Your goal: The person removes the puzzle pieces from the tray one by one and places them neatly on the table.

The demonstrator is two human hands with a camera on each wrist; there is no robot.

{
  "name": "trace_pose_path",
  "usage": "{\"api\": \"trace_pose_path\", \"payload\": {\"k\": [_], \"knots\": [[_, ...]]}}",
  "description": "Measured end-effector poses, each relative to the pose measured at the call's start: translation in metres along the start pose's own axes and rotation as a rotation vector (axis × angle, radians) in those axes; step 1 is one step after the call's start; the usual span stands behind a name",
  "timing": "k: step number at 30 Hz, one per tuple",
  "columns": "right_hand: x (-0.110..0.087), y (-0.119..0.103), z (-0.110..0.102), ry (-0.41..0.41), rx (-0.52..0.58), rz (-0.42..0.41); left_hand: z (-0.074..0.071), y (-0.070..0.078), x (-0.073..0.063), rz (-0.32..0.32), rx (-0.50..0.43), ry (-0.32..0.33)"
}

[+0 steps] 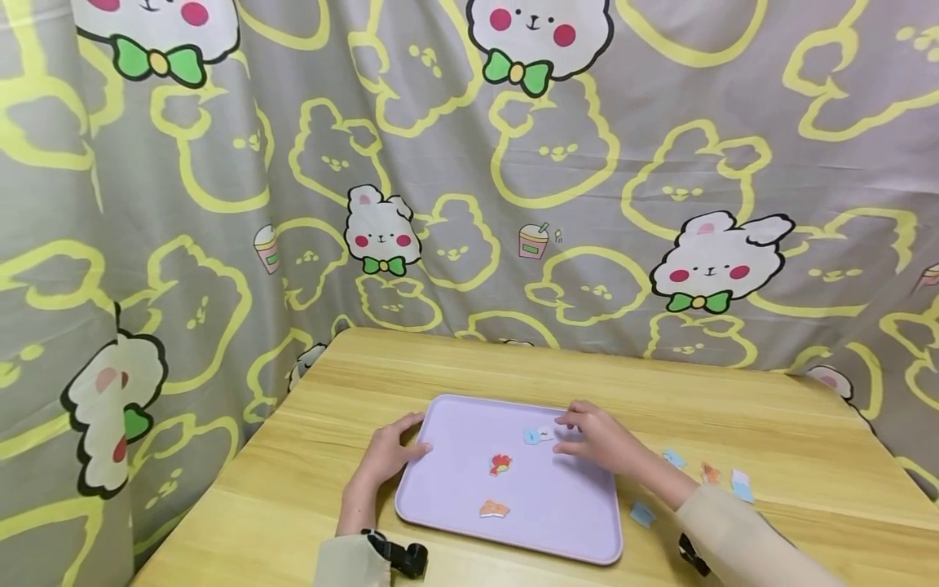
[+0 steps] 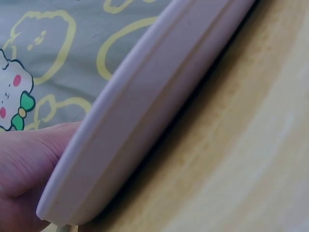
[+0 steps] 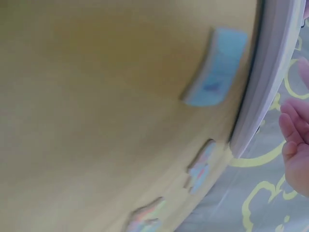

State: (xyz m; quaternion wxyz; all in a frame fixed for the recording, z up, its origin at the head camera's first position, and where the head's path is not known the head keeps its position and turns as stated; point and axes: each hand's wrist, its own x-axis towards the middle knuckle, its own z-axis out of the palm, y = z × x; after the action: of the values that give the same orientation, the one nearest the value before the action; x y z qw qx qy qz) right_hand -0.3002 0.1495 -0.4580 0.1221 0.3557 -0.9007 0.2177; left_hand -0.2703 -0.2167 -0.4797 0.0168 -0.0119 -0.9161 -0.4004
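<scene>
On the table lies a lilac tray (image 1: 455, 424). My left hand (image 1: 385, 452) grips its left rim, thumb over the edge; its other fingers are partly hidden. In the left wrist view the tray's side (image 2: 130, 106) covers much of that hand. Over the tray's right part is my right hand (image 1: 597, 436), thumb and fingers apart and nothing visible between them. Just left of its fingertips are a light-blue puzzle piece (image 1: 531, 437) and a white piece (image 1: 545, 434), side by side. A red and green piece (image 1: 500, 465) lies mid-tray, an orange and white piece (image 1: 495, 509) near the front.
Right of the tray, several loose pieces lie on the table (image 1: 469, 352): a blue one (image 1: 642, 514), another blue one (image 1: 673, 458), an orange one (image 1: 709, 472) and a white and blue one (image 1: 742, 485). A patterned curtain (image 1: 455, 163) hangs behind the table.
</scene>
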Motion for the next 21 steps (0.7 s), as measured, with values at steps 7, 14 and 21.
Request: {"api": "trace_pose_path", "payload": {"k": [7,14,21], "knots": [[0.017,0.003,0.002,-0.078,-0.048,-0.078,0.001,-0.001,0.001,0.003,0.0,0.001],[0.027,0.011,0.008,-0.076,-0.117,-0.182,0.002,-0.003,0.002,0.028,0.01,0.012],[0.032,0.013,0.012,-0.119,-0.119,-0.2,0.002,-0.004,0.001,0.022,0.005,0.012]]}}
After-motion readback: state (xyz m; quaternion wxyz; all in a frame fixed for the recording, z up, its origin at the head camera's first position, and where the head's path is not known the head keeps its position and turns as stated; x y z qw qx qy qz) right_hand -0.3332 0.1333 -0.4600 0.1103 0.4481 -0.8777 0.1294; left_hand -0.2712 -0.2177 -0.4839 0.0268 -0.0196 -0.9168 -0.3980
